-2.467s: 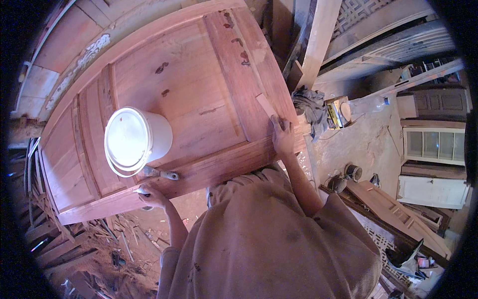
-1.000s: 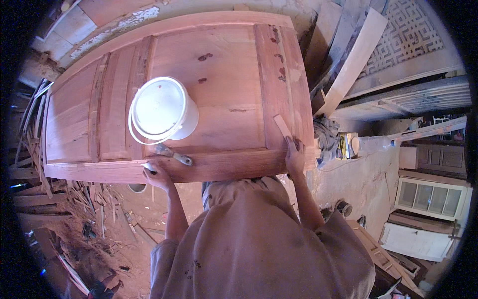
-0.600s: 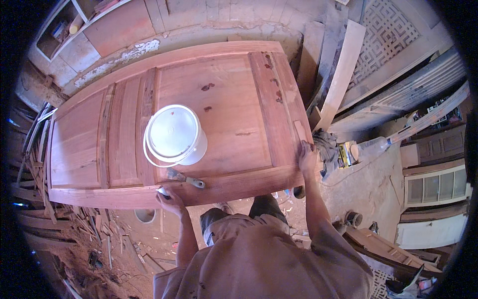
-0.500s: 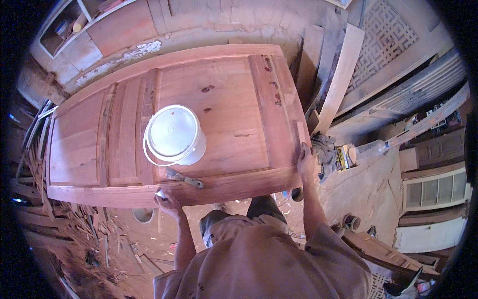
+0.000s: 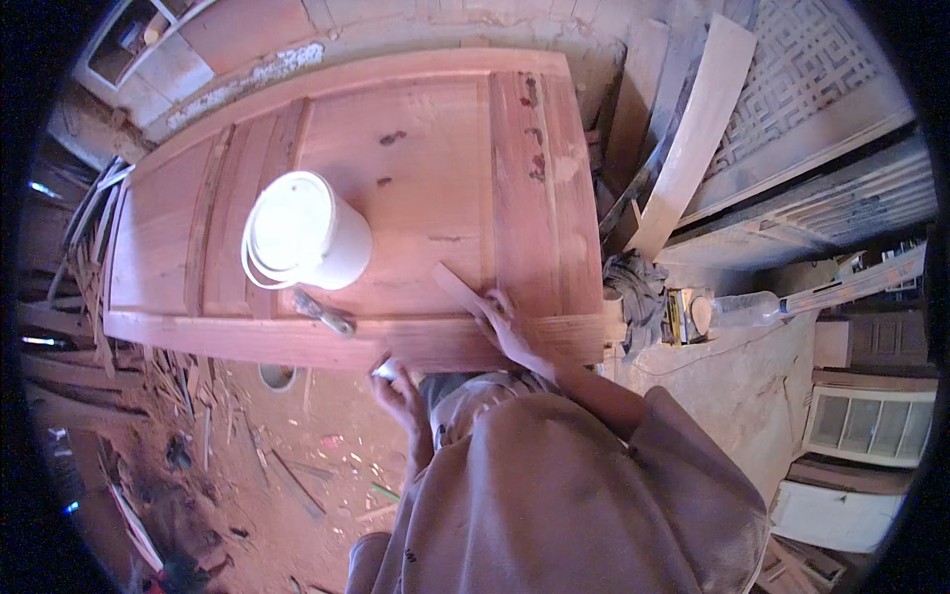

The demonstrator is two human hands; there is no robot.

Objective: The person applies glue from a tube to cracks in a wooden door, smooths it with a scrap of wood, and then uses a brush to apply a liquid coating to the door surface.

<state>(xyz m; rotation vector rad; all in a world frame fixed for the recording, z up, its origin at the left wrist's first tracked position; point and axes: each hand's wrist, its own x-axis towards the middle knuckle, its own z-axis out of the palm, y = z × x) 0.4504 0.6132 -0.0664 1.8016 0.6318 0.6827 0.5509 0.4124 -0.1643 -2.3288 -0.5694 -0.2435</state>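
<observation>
A panelled wooden door [image 5: 416,198] lies flat in front of me. My right hand [image 5: 505,327] is over its near edge, closed on a thin, flat wood-coloured strip [image 5: 457,289] that points to the far left across the panel. My left hand [image 5: 398,388] is just off the near edge, fingers closed around a small white object [image 5: 386,369] whose kind I cannot make out. Left of the strip, a putty knife [image 5: 325,313] rests on the door near its front rail. Behind the knife stands a lidded white bucket [image 5: 341,243], its handle hanging down.
Planks [image 5: 693,139] lean against the wall at the far right, beside a lattice panel [image 5: 792,99]. Dark cloth [image 5: 636,297], a yellow-labelled tin [image 5: 681,317] and a clear bottle [image 5: 744,310] sit past the door's right end. Wood scraps [image 5: 297,483] litter the floor at left.
My right hand has moved left from the door's right edge, bringing the strip onto the panel. My left hand has drawn back slightly from the near edge, still holding the white object.
</observation>
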